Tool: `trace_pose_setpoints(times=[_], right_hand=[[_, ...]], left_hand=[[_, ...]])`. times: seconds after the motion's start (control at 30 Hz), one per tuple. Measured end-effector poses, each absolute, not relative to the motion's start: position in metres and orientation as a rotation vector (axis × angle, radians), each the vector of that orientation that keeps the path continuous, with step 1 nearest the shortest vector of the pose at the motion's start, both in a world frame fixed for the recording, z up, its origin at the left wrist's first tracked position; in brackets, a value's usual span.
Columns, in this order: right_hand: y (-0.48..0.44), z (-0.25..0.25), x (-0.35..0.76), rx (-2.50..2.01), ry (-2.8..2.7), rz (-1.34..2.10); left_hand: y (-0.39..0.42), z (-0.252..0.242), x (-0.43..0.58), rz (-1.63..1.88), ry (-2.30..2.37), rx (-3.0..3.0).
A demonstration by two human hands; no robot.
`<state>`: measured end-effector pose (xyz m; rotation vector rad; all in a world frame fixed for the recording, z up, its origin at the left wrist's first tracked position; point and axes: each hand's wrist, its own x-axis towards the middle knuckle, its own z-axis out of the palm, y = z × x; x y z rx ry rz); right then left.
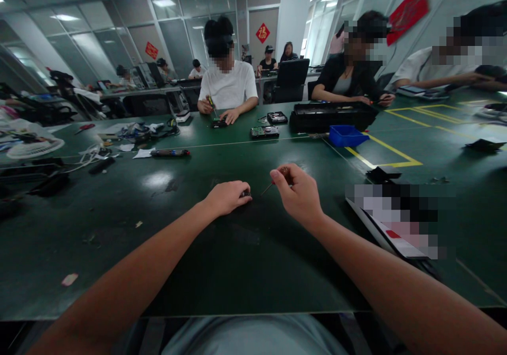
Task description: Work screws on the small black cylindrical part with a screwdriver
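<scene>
My left hand (226, 197) rests low over the green table, its fingers closed round a small dark object (246, 194). Most of that object is hidden by the fingers, so its kind cannot be made out. To its right, my right hand (301, 194) is raised a little, thumb and fingers closed on a screwdriver (267, 188). The screwdriver's thin metal shaft slants down and left, its tip short of the dark object. Its handle is mostly covered by my fingers, with a bit of red at the shaft's base.
Across the green table (237, 270), a person in white (227, 88) works with a screwdriver. Hard drives (264, 132), a long black casing (332, 116) and a blue bin (347, 136) stand beyond my hands. A blurred-out flat device (392, 233) lies right; cables and parts clutter the left.
</scene>
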<state>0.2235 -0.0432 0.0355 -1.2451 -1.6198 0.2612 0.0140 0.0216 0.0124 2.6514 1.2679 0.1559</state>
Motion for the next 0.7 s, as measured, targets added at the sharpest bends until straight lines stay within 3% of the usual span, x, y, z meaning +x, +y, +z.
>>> trace_pose_setpoints(times=[0.3, 0.53, 0.7], right_hand=[[-0.042, 0.034, 0.224, -1.226, -1.623, 0.277], [-0.043, 0.032, 0.224, -1.220, -1.634, 0.292], [-0.043, 0.032, 0.224, -1.232, -1.630, 0.312]], left_hand=[[0.038, 0.027, -0.041, 0.924, 1.315, 1.764], [0.034, 0.044, -0.126, 1.283, 1.224, 1.106], [0.023, 0.054, -0.197, 1.424, 1.447, 0.791]])
